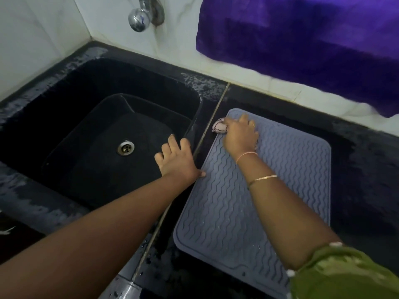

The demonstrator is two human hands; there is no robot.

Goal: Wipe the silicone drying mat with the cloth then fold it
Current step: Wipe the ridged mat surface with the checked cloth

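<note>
Now right hand with cloth on mat (far-left corner).

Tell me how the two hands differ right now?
The right hand presses a pale cloth onto the far corner of the grey mat; the left hand holds nothing, fingers spread, at the mat's left edge beside the sink. The right reaches farther. Both face palm down.

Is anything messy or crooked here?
A little. The mat lies slightly askew to the counter seam, and water droplets speckle the counter near its front corner. Nothing looks broken.
</note>
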